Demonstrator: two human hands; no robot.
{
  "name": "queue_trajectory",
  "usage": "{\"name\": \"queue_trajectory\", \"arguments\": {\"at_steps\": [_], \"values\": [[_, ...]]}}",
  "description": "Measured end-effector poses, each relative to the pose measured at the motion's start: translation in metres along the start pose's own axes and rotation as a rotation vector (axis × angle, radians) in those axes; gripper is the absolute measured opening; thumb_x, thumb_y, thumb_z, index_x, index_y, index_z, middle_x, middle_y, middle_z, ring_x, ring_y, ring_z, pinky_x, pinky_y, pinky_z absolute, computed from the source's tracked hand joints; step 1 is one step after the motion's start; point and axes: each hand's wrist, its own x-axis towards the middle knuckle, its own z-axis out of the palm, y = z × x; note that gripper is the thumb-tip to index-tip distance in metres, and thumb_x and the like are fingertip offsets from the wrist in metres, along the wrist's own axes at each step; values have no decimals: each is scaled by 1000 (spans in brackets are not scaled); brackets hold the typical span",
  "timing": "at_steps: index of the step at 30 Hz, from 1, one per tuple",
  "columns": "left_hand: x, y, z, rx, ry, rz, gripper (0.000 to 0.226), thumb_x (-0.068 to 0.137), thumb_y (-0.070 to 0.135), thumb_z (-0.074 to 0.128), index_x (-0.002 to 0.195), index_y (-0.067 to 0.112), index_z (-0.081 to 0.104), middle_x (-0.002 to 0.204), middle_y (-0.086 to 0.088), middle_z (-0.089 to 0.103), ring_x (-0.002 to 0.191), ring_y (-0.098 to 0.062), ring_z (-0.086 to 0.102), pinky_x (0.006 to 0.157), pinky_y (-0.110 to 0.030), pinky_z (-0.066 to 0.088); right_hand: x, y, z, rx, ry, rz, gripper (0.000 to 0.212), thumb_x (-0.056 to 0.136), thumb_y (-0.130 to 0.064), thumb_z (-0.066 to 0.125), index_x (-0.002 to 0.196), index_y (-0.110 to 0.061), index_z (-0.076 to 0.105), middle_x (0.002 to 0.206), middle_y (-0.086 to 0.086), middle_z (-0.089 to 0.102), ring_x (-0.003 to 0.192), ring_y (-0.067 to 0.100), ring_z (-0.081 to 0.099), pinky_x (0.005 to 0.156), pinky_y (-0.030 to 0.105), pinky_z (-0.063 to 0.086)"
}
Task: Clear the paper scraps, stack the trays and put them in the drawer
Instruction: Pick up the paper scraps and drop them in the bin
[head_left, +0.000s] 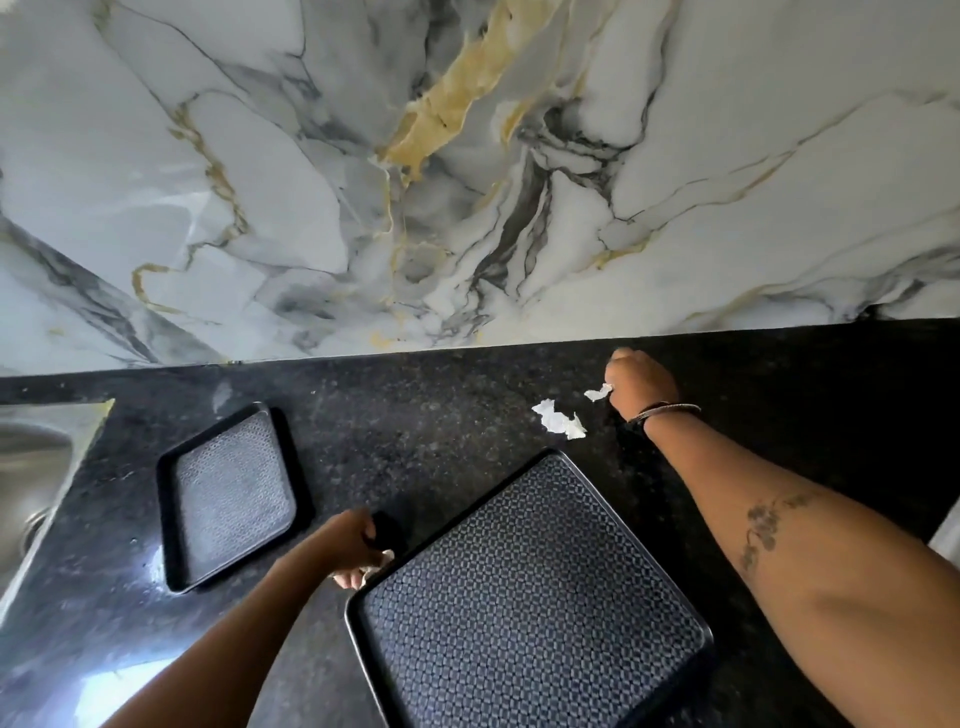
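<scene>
Paper scraps (559, 419) — white, crumpled.

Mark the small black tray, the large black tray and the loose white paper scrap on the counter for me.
small black patterned tray (234, 493): head view, middle of its textured floor.
large black patterned tray (524, 597): head view, middle of its woven floor.
loose white crumpled paper scrap (558, 420): head view, its centre.
</scene>
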Motion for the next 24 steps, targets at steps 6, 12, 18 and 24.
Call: {"name": "queue_trajectory", "arguments": {"at_steps": [6,12,18,24], "values": [[-3,9,0,10,-58,-70,7,71,-3,68,77,0,67,46,3,60,50,-12,66,46,-24,54,-4,0,2,-10,20,67,19,77,6,56,88,4,72,101,22,65,96,40,62,77,41,54],[-3,67,-30,-132,336,200,38,75,3,64,112,10,66,87,-15,72,79,-22,65,70,-26,49,-18,8,-6,265,-37,232,16,78,0,55,70,-8,66,86,28,65,85,42,62,74,34,52],[18,202,-37,-142,331,564,64,83,8,62,143,21,43,84,-6,71,75,-20,66,68,-23,48,-51,28,3,439,-49,411,27,86,-8,59,111,-1,66,114,22,68,108,36,63,90,34,50],[35,258,-19,136,283,518,32,86,18,65,117,10,63,122,-17,65,111,-32,62,97,-42,50,-124,49,-22,675,215,529,10,76,2,71,83,8,75,84,24,74,78,32,70,73,36,55]]}}
